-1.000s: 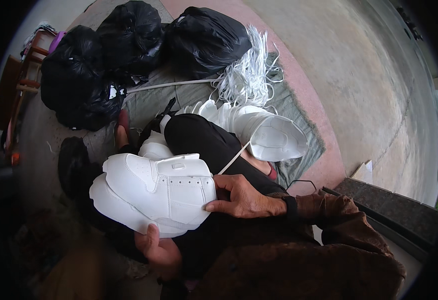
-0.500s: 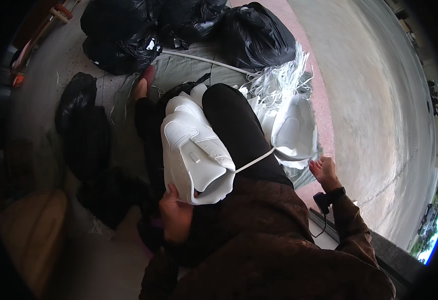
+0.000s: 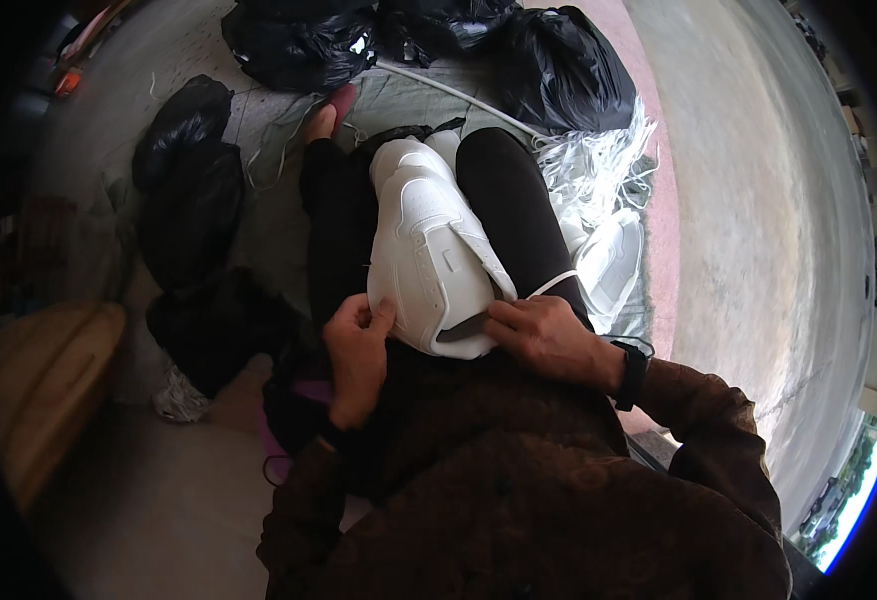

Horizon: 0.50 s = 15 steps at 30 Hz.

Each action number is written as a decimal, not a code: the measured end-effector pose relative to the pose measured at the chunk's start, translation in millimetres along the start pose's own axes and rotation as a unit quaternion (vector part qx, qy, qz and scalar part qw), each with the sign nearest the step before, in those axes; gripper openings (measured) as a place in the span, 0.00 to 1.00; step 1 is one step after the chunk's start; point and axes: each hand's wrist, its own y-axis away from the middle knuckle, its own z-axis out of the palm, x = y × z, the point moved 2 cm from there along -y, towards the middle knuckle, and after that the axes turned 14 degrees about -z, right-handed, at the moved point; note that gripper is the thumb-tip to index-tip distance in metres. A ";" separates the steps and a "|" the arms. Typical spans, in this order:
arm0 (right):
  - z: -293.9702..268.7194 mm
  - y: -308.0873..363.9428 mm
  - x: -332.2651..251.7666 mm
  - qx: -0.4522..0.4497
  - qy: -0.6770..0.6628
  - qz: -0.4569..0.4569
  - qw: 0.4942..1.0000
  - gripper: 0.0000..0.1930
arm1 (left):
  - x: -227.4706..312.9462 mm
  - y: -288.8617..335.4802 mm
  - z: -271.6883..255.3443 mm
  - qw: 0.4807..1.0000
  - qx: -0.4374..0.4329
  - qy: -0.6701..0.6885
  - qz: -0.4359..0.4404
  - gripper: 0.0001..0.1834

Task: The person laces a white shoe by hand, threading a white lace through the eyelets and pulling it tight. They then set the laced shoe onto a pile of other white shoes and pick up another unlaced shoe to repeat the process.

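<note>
A white shoe upper (image 3: 420, 262) lies between my thighs, its open heel end toward me. My left hand (image 3: 356, 350) grips the left edge near the heel, thumb on the outer face. At the opposite edge my right hand (image 3: 553, 342) is closed, its fingertips pinching the rim of the opening; whether they also hold something small there is hidden. A white lace (image 3: 554, 283) runs from beside the right hand across my right thigh. Further white pieces show beyond the upper's toe.
To the right lie more white shoe uppers (image 3: 613, 265) beneath a loose bundle of white laces (image 3: 598, 165). Black plastic bags (image 3: 573, 70) stand at the far side, and others (image 3: 188, 215) sit at left. A thin white pole (image 3: 453, 95) lies on the green sheet.
My right hand has come in from the right, where it was off the upper, and now grips its edge. The left hand has shifted its hold higher. The camera view has moved.
</note>
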 end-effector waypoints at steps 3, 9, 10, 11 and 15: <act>0.3 -0.6 -5.1 -0.043 0.013 -0.003 0.999 0.09 | 32.4 25.2 8.9 0.940 0.137 -0.255 0.179 0.21; 29.2 -33.9 34.0 -0.110 0.052 0.013 0.992 0.09 | 17.1 -0.1 14.1 0.901 0.072 -0.357 0.234 0.28; 15.1 -29.6 30.4 -0.031 0.010 -0.004 0.999 0.10 | 18.7 -3.9 12.1 0.925 0.051 -0.319 0.201 0.29; 1.7 -27.9 24.9 0.049 -0.033 -0.022 0.998 0.11 | 19.9 -7.9 10.6 0.945 0.028 -0.280 0.167 0.29; -10.8 -30.4 32.5 0.185 -0.039 0.220 0.957 0.33 | 17.1 -18.3 23.4 0.922 0.039 -0.314 0.223 0.28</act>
